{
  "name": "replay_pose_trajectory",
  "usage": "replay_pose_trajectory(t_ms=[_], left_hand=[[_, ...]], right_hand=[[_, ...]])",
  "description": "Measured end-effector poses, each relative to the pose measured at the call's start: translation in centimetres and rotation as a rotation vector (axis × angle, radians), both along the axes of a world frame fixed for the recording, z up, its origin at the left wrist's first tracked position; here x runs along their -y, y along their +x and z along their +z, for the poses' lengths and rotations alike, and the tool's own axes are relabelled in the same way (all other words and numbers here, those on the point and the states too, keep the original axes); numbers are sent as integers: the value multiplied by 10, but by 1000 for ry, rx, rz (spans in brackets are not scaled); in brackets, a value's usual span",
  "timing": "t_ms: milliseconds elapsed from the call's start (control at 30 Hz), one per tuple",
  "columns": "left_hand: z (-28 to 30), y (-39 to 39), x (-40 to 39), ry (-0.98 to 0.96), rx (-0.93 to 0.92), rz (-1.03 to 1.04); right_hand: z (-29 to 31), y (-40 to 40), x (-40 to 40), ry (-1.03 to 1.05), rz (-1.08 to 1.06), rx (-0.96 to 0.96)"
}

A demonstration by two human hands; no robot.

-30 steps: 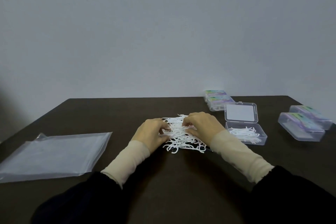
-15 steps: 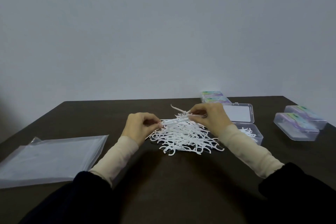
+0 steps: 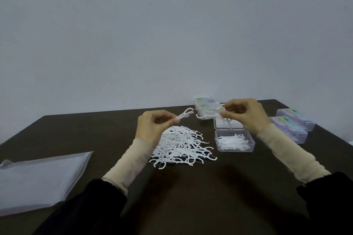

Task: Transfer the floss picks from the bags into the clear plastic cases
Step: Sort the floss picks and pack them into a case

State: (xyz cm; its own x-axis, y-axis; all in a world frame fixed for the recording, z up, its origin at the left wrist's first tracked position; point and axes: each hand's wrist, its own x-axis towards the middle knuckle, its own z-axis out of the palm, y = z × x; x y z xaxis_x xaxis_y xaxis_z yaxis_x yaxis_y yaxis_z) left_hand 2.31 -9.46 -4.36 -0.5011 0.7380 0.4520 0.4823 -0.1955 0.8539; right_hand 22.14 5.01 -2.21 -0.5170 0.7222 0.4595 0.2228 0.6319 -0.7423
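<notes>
Both hands are raised above the dark tabletop (image 3: 191, 196). The left hand (image 3: 152, 128) pinches a single pick (image 3: 184, 115) between thumb and fingertips, its grip clenched on the handle end, bow end pointing up and right. The right hand (image 3: 246, 114) has its grip closed on a small bundle (image 3: 212, 113) of picks; one hangs down from it toward the open case (image 3: 234, 140).

A loose pile (image 3: 181, 147) of white picks lies on the tabletop below and between the hands, just left of the open case. The case tray holds a shallow layer of picks; its lid lies flat behind it, partly hidden by the right hand.

Closed cases: two at far right (image 3: 292, 126), touching; more behind the bundle (image 3: 204, 102), count unclear.

An emptied clear bag (image 3: 42, 179) lies flat at the left, well apart from the pile.
</notes>
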Motion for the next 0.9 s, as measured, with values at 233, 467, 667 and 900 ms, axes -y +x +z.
replay_pose_trajectory(t_ms=[233,467,667,900], left_hand=[[-10,50,-47,-6,22,-80],[-23,79,-75,-91,-64,-83],[-39,85,-83,-167,-184,-38],[-44,89,-86,-248,-321,26]], right_hand=[[-17,36,-24,-3,-93,253],[-39,38,-38,-50,-14,396],[-47,42,-43,-64,61,352],[-44,50,-45,-50,59,357]])
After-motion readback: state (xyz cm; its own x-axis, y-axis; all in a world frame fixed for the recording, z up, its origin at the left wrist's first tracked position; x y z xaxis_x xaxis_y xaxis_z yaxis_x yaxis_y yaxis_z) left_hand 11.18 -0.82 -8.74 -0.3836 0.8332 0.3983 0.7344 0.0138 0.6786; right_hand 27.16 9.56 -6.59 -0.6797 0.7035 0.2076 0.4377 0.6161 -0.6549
